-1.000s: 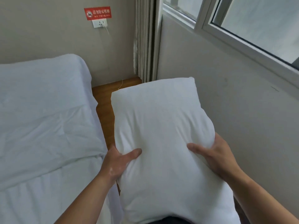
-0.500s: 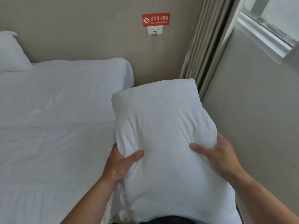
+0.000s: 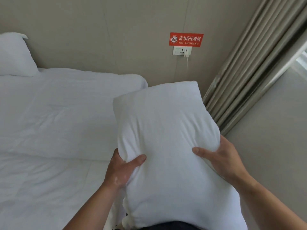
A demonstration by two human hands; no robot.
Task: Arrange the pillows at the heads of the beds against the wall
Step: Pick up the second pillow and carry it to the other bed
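I hold a plump white pillow (image 3: 167,130) in front of my chest, long side pointing away from me. My left hand (image 3: 123,168) grips its left edge, thumb pressed into the top. My right hand (image 3: 221,159) grips its right edge the same way. The pillow hangs over the right side of a bed with a white duvet (image 3: 63,123). A second white pillow (image 3: 14,55) leans against the beige wall (image 3: 99,34) at the bed's head, far left.
A red no-smoking sign (image 3: 186,39) and a white socket (image 3: 182,50) with a plugged-in cable are on the head wall. Grey-beige curtains (image 3: 249,77) hang at the right corner, beside the side wall (image 3: 274,130).
My view has swung left: the window and floor gap have left the frame, and more of the bed plus the far-left pillow have come in. Both hands keep the same grip.
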